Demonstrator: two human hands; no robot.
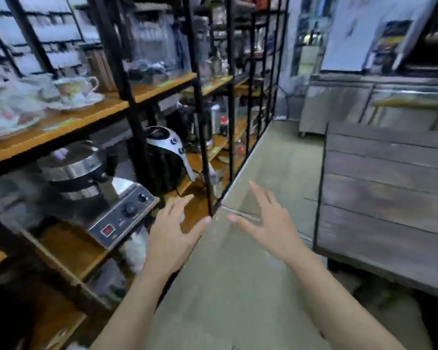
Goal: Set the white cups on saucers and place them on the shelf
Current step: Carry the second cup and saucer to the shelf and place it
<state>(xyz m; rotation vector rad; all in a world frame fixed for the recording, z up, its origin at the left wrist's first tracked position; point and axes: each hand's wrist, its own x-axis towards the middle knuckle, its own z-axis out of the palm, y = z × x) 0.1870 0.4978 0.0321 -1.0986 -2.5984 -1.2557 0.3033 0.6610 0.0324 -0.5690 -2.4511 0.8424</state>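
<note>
A white floral cup stands on a saucer on the wooden shelf at the upper left. More blurred white cups and saucers crowd the shelf further left. My left hand and my right hand are both low in the middle of the view, fingers spread and holding nothing. They hover over the floor beside the rack's lower corner, well below and to the right of the cups.
The black metal rack runs along the left, with a steel waffle maker and a black-and-white appliance on lower shelves. A grey wooden counter stands at the right. Concrete floor lies between them; steel cabinets are at the back.
</note>
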